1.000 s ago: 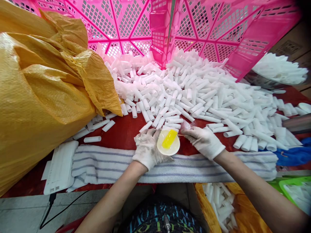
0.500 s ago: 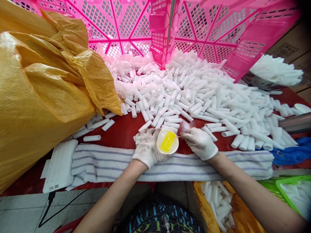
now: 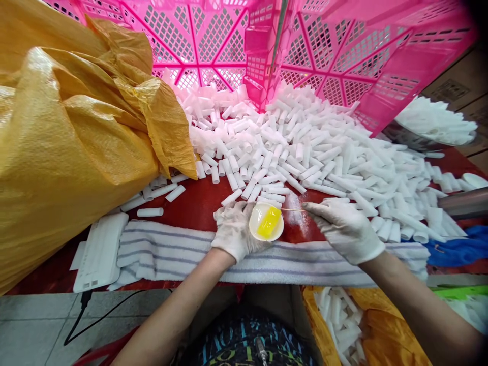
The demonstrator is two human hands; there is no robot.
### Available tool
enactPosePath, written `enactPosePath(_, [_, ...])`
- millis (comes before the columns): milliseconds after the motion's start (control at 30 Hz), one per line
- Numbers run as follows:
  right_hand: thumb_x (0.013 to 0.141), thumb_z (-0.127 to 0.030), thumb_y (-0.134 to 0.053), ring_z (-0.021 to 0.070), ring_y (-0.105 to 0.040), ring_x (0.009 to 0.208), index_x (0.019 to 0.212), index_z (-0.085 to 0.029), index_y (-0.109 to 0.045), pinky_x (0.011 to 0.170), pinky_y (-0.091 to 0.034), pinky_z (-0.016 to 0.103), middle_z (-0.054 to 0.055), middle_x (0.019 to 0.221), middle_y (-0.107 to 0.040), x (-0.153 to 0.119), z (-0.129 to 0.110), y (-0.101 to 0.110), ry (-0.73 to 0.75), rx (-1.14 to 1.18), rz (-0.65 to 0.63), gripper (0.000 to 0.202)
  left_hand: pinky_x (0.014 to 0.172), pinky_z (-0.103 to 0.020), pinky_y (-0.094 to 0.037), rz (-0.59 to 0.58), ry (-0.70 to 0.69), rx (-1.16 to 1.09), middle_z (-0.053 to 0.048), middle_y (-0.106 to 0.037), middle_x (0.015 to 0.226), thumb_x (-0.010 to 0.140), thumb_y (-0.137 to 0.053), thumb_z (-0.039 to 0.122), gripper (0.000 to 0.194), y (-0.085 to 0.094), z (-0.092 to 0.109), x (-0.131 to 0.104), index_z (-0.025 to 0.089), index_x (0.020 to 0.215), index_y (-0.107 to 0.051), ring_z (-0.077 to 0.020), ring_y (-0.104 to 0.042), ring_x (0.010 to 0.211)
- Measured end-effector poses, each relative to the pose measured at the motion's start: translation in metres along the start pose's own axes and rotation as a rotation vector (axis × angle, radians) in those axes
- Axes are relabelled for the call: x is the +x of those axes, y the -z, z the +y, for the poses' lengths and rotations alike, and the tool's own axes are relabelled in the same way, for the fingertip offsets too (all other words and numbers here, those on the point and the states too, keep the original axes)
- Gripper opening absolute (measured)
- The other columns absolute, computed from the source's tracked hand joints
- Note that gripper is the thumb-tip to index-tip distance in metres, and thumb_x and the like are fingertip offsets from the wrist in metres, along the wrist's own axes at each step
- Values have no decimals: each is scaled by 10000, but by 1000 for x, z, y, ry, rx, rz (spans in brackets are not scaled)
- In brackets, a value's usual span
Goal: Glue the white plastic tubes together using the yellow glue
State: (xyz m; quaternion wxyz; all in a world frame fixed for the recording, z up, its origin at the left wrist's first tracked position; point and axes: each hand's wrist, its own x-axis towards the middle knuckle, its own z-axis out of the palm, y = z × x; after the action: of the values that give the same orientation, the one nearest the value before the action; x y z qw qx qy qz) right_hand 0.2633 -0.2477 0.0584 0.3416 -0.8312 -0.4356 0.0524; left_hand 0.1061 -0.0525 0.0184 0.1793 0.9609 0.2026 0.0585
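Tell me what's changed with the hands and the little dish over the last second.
The right hand has drawn away to the right of the small white dish, pulling the thin stick it pinches mostly clear of the dish; earlier its fingers were right at the rim. The left hand still holds the dish with the yellow piece in it. The pile of white tubes, yellow sack and striped towel lie as before.

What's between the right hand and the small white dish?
In the head view, only a thin stick, pinched by the right hand, spans bare red tabletop toward the white dish.
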Motion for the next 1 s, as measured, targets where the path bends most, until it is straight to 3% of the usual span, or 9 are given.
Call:
enactPosePath(133, [896,-245,-454,195,-516,659,828,-195,-715,635,-321,325,69,681,-601,0,-45,-5,195,-582,-81,274,909,-471,-304,-11,10,9,-69,-569,1163,462,-670,764,902,0,1,0,295,1214,-504,-314,-484,1080])
enactPosePath(233, [846,-192,-476,195,-542,645,730,-163,-664,592,-298,314,84,690,-610,7,-74,-14,137,-805,-189,222,921,-472,-299,-6,11,10,-52,-575,1152,481,-702,707,839,-2,0,0,311,1196,-513,-302,-492,1071])
enactPosePath(333, [790,-151,-517,226,-594,674,761,-121,-664,574,-322,309,130,743,-651,15,-87,-27,-16,-858,-320,152,929,-470,-291,6,-1,-3,-46,-573,1157,515,-720,646,788,-2,-2,0,313,1198,-512,-299,-491,1074])
enactPosePath(433, [792,-150,-521,244,-636,761,811,-123,-687,630,-410,315,135,810,-685,13,-74,-40,-110,-660,-317,169,910,-453,-293,9,-8,-27,-57,-576,1146,545,-718,623,753,-1,-3,-1,298,1194,-519,-301,-479,1082])
enactPosePath(567, [829,-340,-548,226,-676,818,818,-157,-691,790,-524,333,101,858,-722,2,-27,-52,-324,104,-83,233,921,-464,-277,12,-15,-53,-74,-576,1141,549,-703,663,766,1,-3,-2,270,1185,-538,-312,-477,1073])
enactPosePath(667, [713,-500,-685,256,-690,863,843,-173,-696,839,-551,371,97,894,-735,-4,0,-58,-464,481,-30,352,932,-477,-271,2,5,-54,-85,-577,1142,538,-691,701,781,0,-2,-2,269,1174,-553,-317,-483,1060])
enactPosePath(800, [728,-510,-693,239,-684,876,864,-184,-714,867,-546,379,79,917,-733,-2,10,-64,-346,506,-39,354,939,-473,-278,4,2,-42,-83,-569,1164,541,-723,637,788,-2,-3,-1,283,1217,-526,-318,-471,1092])
enactPosePath(1000, [876,-353,-574,184,-649,766,925,-201,-731,753,-540,326,63,845,-701,6,34,-67,51,125,-6,224,924,-464,-284,8,-4,-24,-76,-575,1158,545,-726,603,751,-3,-3,-1,290,1200,-533,-309,-473,1080])
